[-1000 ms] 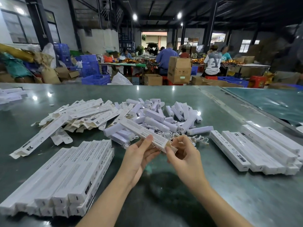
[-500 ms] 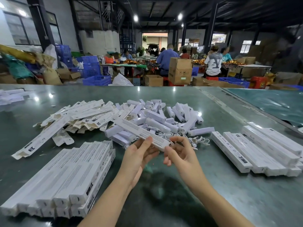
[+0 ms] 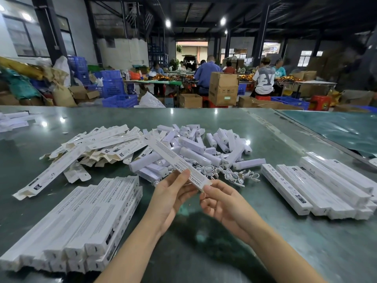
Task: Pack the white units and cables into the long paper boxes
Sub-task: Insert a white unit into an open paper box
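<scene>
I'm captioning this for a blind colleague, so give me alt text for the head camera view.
Two hands hold one long paper box over a green table: left hand along its side, right hand pinching its near end. Behind lie loose white units, cables and flat boxes; packed stacks sit either side.

Dim warehouse hall [image 3: 204, 21], bright ceiling lamps [image 3: 167, 23], windows [image 3: 24, 35]

Long white box [image 3: 179, 163] tilted, near end closed

Dim hall, lit by round ceiling lamps [image 3: 167, 23] and a bright far doorway [image 3: 191, 50]. Lamp glare spotted on the glossy worktop [image 3: 265, 129]. Soft arm shadows below. Wide-angle bending at edges; right background smeared, centre sharp.
</scene>
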A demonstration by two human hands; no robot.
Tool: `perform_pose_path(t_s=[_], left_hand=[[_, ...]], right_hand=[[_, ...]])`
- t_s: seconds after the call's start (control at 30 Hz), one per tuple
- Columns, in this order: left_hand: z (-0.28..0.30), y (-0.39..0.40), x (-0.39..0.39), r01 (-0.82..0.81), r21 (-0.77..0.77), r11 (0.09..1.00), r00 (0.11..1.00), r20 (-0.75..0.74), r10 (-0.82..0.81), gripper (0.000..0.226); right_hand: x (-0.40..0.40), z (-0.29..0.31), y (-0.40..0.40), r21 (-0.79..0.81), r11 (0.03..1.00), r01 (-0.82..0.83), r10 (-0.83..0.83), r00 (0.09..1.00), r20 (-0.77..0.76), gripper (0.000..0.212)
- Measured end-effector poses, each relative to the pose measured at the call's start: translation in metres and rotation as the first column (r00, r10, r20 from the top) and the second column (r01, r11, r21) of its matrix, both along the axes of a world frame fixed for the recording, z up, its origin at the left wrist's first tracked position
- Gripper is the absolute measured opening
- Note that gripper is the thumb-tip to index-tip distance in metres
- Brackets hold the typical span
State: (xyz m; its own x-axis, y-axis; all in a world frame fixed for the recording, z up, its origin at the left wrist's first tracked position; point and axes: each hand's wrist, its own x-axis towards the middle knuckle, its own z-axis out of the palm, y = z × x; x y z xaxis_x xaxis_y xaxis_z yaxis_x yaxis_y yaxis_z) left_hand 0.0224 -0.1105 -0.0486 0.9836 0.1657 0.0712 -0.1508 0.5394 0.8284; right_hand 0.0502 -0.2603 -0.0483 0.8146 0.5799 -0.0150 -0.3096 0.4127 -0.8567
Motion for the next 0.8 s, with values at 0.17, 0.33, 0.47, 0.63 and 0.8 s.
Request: perform_pose_path(t_s=[0.17, 0.33, 0.47, 0.63, 0.8], left_hand=[[0.000, 0.003, -0.003, 0.030, 0.085, 0.996, 1.000, 0.001, -0.030, 0.031], [0.001, 0.002, -0.004, 0.051, 0.141, 0.989, 0.998, 0.020, -0.054, 0.033], [0.002, 0.003, -0.005, 0.061, 0.162, 0.985, 0.997, 0.029, -0.067, 0.033], [0.004, -0.002, -0.003, -0.363, 0.393, 0.845, 0.929, 0.228, 0.292, 0.017], [-0.003, 0.012, -0.004, -0.738, 0.648, 0.186, 0.656, 0.626, 0.423, 0.051]], right_hand=[[0.001, -0.002, -0.005, -0.023, 0.999, -0.050, 0.050, 0.998, 0.023, 0.015], [0.003, -0.005, -0.006, -0.034, 0.998, -0.048, 0.048, 0.999, 0.015, 0.016], [0.004, -0.005, -0.007, -0.043, 0.998, -0.053, 0.054, 0.999, 0.007, 0.016], [0.007, 0.007, -0.011, -0.231, 0.966, 0.116, -0.068, 0.976, 0.206, 0.054], [0.001, 0.014, -0.010, -0.175, 0.896, 0.408, -0.199, 0.722, 0.663, 0.077]])
